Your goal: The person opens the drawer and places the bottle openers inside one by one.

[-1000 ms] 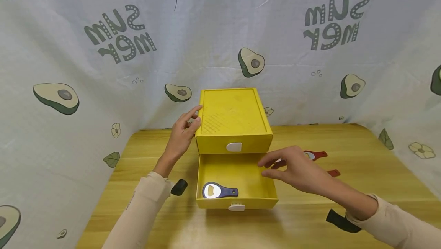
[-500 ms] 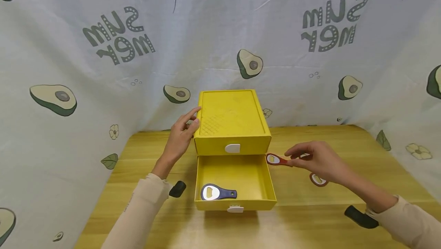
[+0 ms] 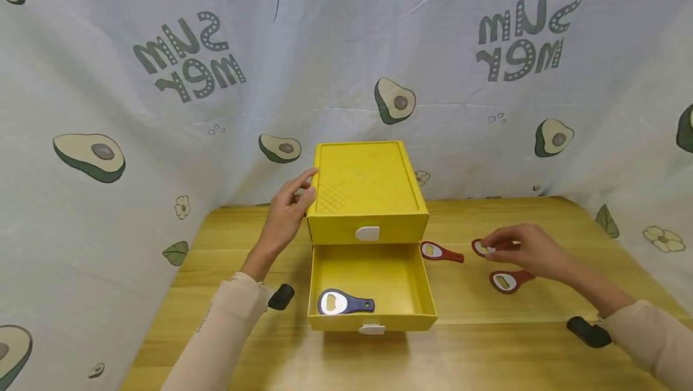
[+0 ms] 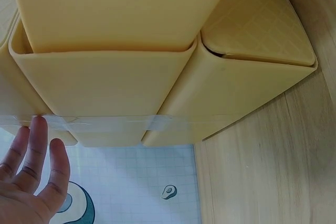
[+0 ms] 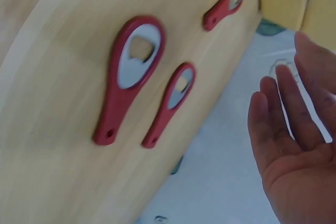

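Three red openers (image 5: 127, 81) lay right of yellow drawer unit (image 3: 370, 177) | right hand (image 3: 530, 252), empty, relaxed, had shifted farther right, seemingly done with nearest opener (image 3: 444, 253) | left hand (image 3: 283, 216), ungripping, touched unit's left side

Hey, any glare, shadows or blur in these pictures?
Head: pale glare on the wooden tabletop, soft shadow below the open yellow plastic drawer; left wrist: yellow plastic cabinet looks muted tan; right wrist: red-handled metal bottle openers look slightly soft.

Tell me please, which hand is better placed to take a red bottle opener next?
Probably the right hand: it looks empty and is near the red openers, while the left hand touches the yellow drawer unit.
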A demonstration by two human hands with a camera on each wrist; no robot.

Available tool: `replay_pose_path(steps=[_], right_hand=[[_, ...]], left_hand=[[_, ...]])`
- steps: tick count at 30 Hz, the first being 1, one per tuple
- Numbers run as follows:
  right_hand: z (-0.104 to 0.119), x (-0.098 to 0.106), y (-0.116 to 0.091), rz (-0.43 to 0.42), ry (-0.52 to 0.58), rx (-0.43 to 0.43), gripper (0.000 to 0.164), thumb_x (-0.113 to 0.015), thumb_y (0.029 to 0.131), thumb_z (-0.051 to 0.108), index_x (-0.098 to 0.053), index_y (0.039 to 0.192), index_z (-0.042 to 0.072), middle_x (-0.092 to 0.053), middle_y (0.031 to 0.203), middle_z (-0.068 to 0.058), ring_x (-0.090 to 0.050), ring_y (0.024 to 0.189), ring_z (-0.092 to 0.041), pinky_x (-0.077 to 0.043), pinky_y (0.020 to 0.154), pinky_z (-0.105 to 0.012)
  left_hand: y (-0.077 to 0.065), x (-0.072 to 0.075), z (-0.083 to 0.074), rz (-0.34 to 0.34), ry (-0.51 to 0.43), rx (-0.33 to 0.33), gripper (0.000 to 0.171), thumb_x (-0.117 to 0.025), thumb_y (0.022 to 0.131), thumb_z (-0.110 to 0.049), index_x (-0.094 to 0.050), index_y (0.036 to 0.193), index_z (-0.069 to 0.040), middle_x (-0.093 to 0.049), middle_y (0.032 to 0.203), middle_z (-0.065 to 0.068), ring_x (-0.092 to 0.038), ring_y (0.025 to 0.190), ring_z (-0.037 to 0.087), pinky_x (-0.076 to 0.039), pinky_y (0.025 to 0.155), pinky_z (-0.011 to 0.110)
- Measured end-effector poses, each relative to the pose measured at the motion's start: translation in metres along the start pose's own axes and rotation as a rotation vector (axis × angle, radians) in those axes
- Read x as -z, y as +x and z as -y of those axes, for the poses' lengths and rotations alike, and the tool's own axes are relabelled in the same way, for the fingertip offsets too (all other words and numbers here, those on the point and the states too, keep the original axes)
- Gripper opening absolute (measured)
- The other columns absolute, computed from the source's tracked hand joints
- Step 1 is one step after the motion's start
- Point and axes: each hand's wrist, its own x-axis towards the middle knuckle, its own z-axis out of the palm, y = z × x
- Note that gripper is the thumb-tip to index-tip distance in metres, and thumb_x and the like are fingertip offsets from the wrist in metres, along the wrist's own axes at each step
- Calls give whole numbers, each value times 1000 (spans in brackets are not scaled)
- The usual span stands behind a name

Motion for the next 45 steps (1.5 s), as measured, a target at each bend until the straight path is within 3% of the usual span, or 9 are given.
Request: replay_pose_path(steps=[5,13,22,27,35,39,45], right_hand=[[-20,0,-6,83,45,7,16,-76,87,11,-74,101,5,-73,99,-6,-64,89,-1,-55,73,-20],[-52,0,-19,167,-32,44,18,-78,86,16,-73,100,6,-71,97,1,-60,88,4,-56,75,-27],[-73,-6,-24,254,16,73,22,-78,81,3,-70,102,1,-70,100,-7,-66,89,-2,-57,74,-28],[-77,-13,-25,214,-24,107,25,-80,76,-1,-70,98,4,-70,96,-2,-62,87,2,-55,72,-25],[-81,-23,-30,54,-98,294,32,-84,67,-7,-70,90,10,-68,87,0,-56,86,7,-48,66,-19],[-80,-25,-29,65,-74,277,28,-85,70,-1,-69,91,9,-69,87,1,-58,84,6,-50,65,-20],[-76,-25,-30,109,-16,245,21,-83,76,3,-69,92,7,-69,86,3,-64,77,-3,-53,63,-25]], left_hand=[[-1,0,-1,-4,-7,6,46,-47,106,-21,-47,151,-12,-52,130,20,-50,83,23,-47,77,38],[0,-1,0,-8,-3,5,46,-47,105,-21,-47,151,-13,-53,130,20,-50,83,23,-46,75,34],[0,0,0,3,-13,-16,46,-47,105,-21,-47,151,-12,-52,130,21,-49,80,21,-48,77,46],[-1,1,1,-1,-9,-15,47,-47,105,-22,-47,151,-13,-53,130,21,-49,81,21,-48,76,41],[-2,1,1,-5,-1,-6,46,-47,105,-22,-47,151,-14,-53,130,20,-50,82,22,-46,74,33],[-2,1,0,-10,-1,0,46,-46,105,-22,-47,151,-14,-53,130,19,-50,82,22,-46,74,32],[-2,1,-1,-7,7,-15,46,-46,105,-21,-47,150,-11,-53,129,20,-50,80,21,-49,77,41]])
